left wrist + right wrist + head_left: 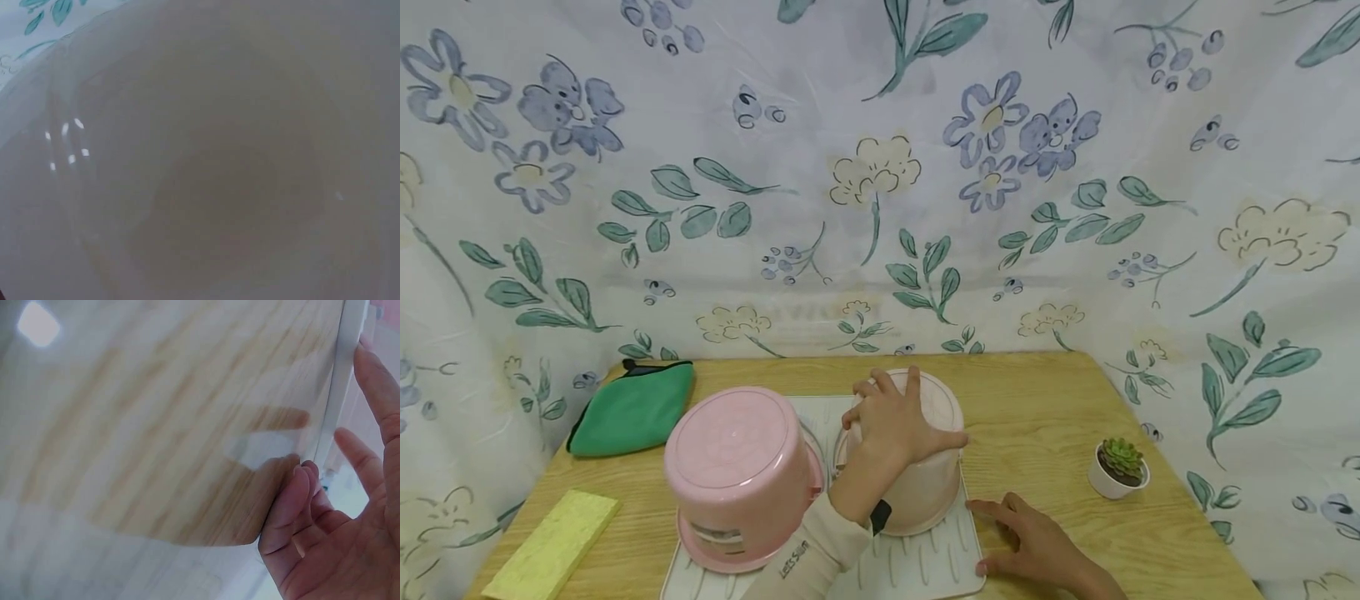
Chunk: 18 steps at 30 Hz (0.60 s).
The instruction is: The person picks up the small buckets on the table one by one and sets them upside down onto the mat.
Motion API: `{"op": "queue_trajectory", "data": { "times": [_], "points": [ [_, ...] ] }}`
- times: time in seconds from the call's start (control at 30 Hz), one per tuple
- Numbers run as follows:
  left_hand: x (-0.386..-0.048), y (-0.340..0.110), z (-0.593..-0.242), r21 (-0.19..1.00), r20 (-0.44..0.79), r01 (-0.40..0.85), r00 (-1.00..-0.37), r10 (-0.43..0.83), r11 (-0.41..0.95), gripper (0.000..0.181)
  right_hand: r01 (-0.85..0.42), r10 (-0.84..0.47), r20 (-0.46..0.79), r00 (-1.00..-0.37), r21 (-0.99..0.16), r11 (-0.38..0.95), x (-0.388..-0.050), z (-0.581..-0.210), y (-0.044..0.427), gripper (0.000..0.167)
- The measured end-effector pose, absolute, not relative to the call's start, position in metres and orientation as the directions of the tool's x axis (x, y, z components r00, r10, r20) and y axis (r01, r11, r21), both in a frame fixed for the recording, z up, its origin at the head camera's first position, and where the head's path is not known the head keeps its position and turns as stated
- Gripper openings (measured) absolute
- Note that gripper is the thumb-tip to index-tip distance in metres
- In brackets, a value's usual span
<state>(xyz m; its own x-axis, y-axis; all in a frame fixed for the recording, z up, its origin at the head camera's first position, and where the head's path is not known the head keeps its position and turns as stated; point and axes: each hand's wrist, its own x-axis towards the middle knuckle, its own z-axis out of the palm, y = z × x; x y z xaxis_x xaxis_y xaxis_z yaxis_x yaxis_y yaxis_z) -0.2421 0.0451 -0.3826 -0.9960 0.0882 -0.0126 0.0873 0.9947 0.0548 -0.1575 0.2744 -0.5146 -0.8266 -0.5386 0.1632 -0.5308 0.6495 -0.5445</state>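
An upturned cream basin (925, 492) stands on a white ribbed draining tray (958, 542). My left hand (891, 417) rests spread over its raised base, thumb reaching to the right edge. A blurred cream wall of the basin (219, 156) fills the left wrist view, and that hand is out of sight there. To the left, an upturned pink basin (737, 450) stands on the same tray. At the tray's right edge, my right hand (1033, 542) touches the rim with finger and thumb; the right wrist view shows its fingers (369, 378) along that white edge, others bent against the tabletop.
A green zip pouch (632, 408) lies at the back left, with a yellow folded cloth or sponge (553, 546) in front. On the right of the wooden table (1030, 400) stands a small potted succulent (1118, 468). A floral curtain (880, 208) hangs behind.
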Motion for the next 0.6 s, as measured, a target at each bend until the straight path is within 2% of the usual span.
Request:
{"op": "queue_trajectory", "data": {
  "times": [0.47,0.53,0.6],
  "points": [
    [-0.247,0.044,-0.384,0.051,-0.089,0.094,-0.991,0.098,0.994,0.126,-0.516,-0.548,0.142,-0.824,-0.586,0.625,-0.161,-0.519,0.276,0.067],
    [-0.249,0.037,-0.382,0.134,-0.108,0.125,-0.984,0.139,0.983,0.123,-0.497,-0.549,0.124,-0.826,-0.621,0.606,-0.166,-0.52,0.277,0.068],
    [-0.252,0.026,-0.378,0.28,-0.121,0.156,-0.973,0.196,0.947,0.116,-0.462,-0.539,0.109,-0.835,-0.672,0.579,-0.171,-0.517,0.281,0.068]
  ]
}}
